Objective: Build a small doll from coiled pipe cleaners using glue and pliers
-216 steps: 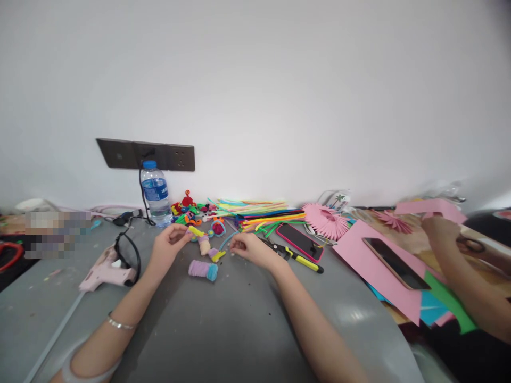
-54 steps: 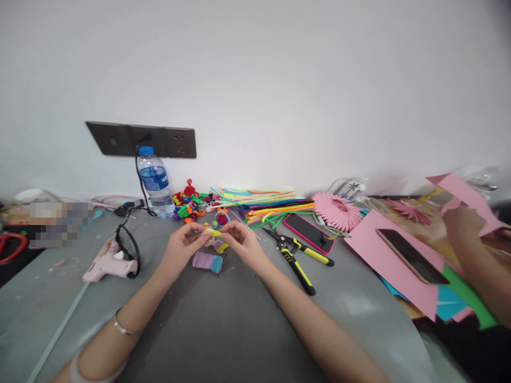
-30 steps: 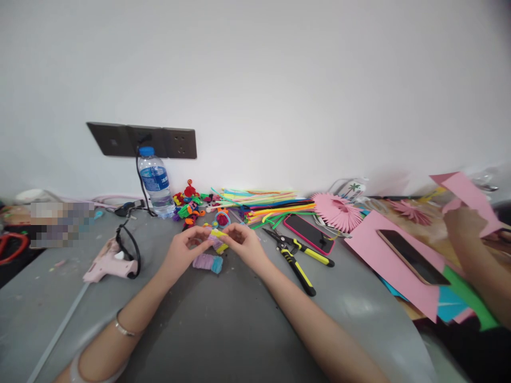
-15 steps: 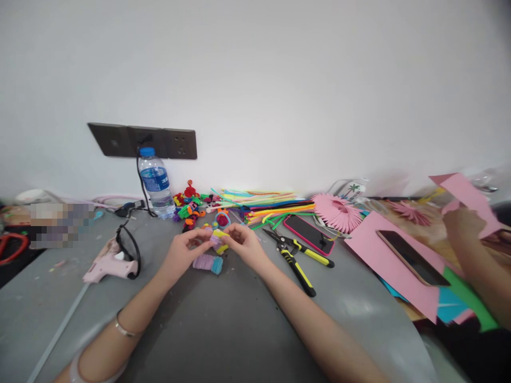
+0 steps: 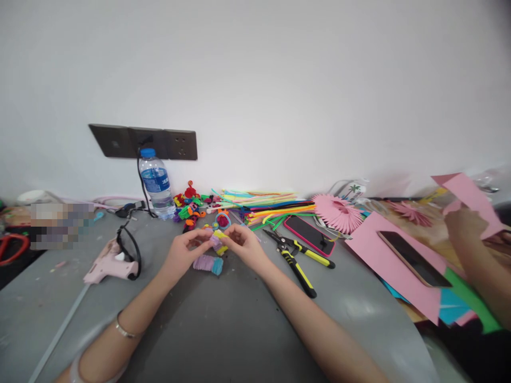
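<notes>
We hold a small purple-and-yellow fuzzy piece (image 5: 219,241) between the two hands, over the left-centre part of the grey surface (image 5: 199,330). The left hand (image 5: 184,256) pinches it from the left, with the thumb and forefinger forming the grip. The right hand (image 5: 248,248) pinches it from the right, also with the thumb and forefinger. The fingertips partly cover the piece.

Just on the near side of the piece, we find a purple-and-blue roll (image 5: 206,263) lying on its side. On the far side, by the wall, are a heap of coloured fuzzy shapes (image 5: 190,207) and, to its right, a bundle of coloured stems (image 5: 279,209).

Right of the right hand, we note black-and-yellow pliers (image 5: 290,255) with their handles spread, near a phone in a pink case (image 5: 308,235). To the left lies a pink glue gun (image 5: 108,264); farther back, a water bottle (image 5: 156,184) stands upright beneath the wall socket panel (image 5: 143,142). At far right, a co-worker's hand (image 5: 465,224) holds pink paper (image 5: 473,197).
</notes>
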`<move>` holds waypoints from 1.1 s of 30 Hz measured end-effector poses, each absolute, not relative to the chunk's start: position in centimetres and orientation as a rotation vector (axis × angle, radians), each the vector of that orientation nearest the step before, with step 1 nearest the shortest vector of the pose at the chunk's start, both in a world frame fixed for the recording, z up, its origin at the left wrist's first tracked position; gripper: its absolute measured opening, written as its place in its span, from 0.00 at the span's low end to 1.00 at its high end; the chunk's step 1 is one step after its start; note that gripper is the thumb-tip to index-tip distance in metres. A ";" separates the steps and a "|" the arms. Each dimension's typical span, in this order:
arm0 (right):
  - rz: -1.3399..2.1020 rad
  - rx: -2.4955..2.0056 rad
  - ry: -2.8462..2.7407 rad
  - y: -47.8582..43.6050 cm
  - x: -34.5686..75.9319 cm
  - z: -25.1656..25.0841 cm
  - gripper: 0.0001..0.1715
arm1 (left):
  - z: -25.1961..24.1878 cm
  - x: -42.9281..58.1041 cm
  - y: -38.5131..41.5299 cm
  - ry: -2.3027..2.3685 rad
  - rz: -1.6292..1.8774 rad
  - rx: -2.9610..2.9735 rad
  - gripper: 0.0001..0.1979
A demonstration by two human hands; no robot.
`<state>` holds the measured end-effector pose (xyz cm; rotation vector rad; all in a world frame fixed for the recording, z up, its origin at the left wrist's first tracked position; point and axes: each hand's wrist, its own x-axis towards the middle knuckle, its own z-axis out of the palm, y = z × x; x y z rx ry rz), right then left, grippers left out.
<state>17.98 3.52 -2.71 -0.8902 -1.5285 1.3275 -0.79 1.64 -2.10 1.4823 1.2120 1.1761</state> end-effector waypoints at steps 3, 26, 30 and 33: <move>1.353 -0.886 -1.527 3.5 18.0 -2.6 0.24 | -2.0 -0.8 1.6 1.194 1.194 1.488 0.19; 1.265 -0.940 -1.482 4.2 18.8 -2.5 0.25 | -1.7 -2.7 2.1 1.183 0.879 1.842 0.15; 1.278 -0.954 -1.377 4.7 19.1 -2.7 0.28 | -2.1 -4.2 2.6 1.175 0.577 2.107 0.17; 1.283 -0.943 -1.354 4.7 19.0 -2.9 0.29 | -2.4 -4.2 2.5 1.131 0.481 2.217 0.20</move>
